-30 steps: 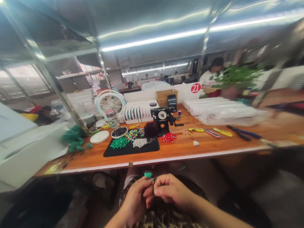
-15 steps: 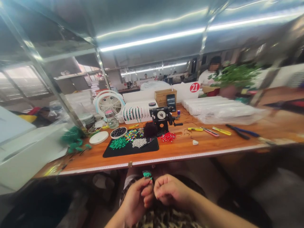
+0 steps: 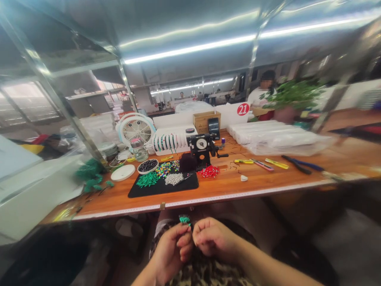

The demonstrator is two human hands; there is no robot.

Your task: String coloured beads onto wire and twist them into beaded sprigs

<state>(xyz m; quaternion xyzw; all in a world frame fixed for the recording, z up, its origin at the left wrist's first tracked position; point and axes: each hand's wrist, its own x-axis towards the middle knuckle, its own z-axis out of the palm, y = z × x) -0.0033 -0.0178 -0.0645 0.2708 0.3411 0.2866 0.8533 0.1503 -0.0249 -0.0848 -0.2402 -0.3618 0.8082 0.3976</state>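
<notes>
Low in front of the table edge, over my lap, my left hand [image 3: 172,248] is closed in a pinch on a small green beaded piece [image 3: 184,219] that sticks up above its fingertips. My right hand [image 3: 212,239] is curled shut right beside it, knuckles touching the left fingers; what it pinches is too small to make out. On the wooden table [image 3: 238,186] lies a black mat [image 3: 162,186] with piles of green beads [image 3: 148,179], silver beads [image 3: 174,179], mixed coloured beads [image 3: 165,168] and red beads [image 3: 210,171].
A black hand-crank device [image 3: 203,149] stands behind the mat. A bowl of dark beads [image 3: 148,165], a white fan [image 3: 135,129], pliers and cutters [image 3: 279,163], white trays [image 3: 274,137] and a green plant [image 3: 293,95] are on the table. A person sits beyond.
My hands stay together with only slight finger shifts; the view has tilted a little, so the table sits slightly lower left.
</notes>
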